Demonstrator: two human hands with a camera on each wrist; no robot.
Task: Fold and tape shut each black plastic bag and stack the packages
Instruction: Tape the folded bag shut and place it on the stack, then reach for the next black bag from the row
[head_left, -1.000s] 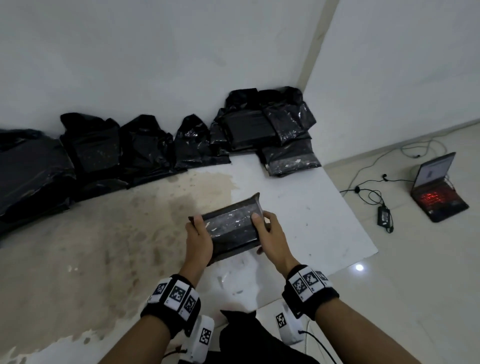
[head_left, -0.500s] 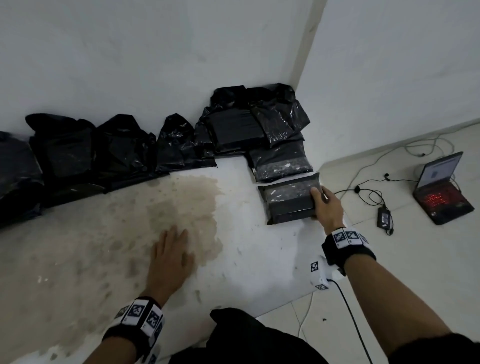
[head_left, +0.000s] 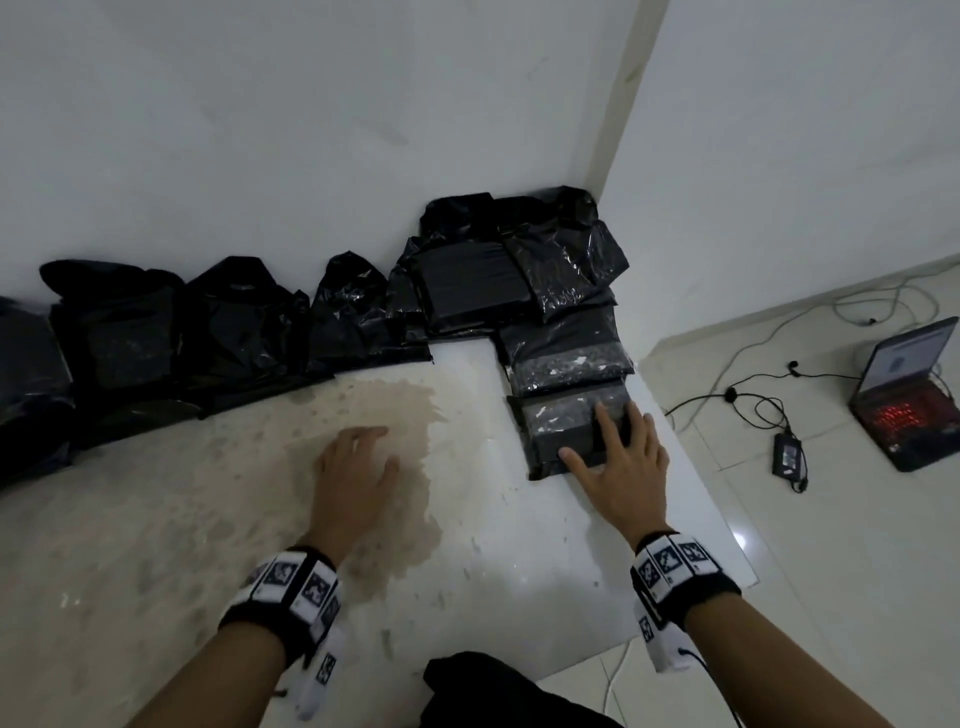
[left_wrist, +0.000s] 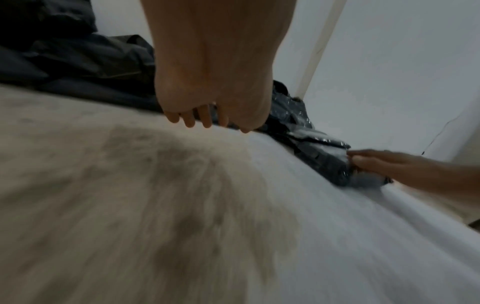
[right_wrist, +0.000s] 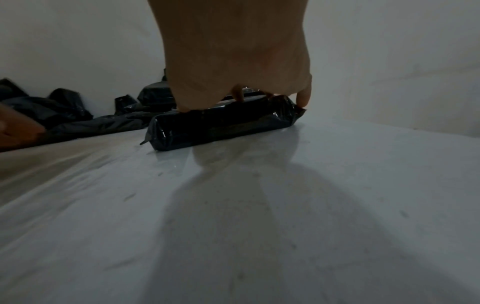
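The right hand (head_left: 621, 467) is lying flat on the taped package (head_left: 563, 434), fingers straight and spread, thumb reaching out along the near edge, pressing down rather than gripping. That package is sitting on the white board (head_left: 519, 545) on the floor, out at about two o'clock from the person, and it is lying just in front of another shiny wrapped package (head_left: 569, 361). Beyond that, at roughly one o'clock in the corner, the stack of packages (head_left: 514, 275) is leaning against the wall.

From the right wrist view, the fingertips (right_wrist: 302, 101) are resting on the top of the taped package (right_wrist: 223, 123), which is lying flat on the board with its plastic ends crimped.

The left hand (head_left: 356, 470) is hovering low over the brown stain (head_left: 400, 415) at twelve o'clock, palm down, fingers loosely bent and holding nothing. The left wrist view is blurry, yet the left hand's fingers (left_wrist: 205, 119) are showing clear of any bag.

Along the wall from nine to eleven o'clock, a row of loose black bags (head_left: 171, 332) is waiting. Off at three o'clock on the tiled floor, a laptop (head_left: 906, 395) is glowing red, with a charger brick (head_left: 789, 454) and cables trailing beside it.
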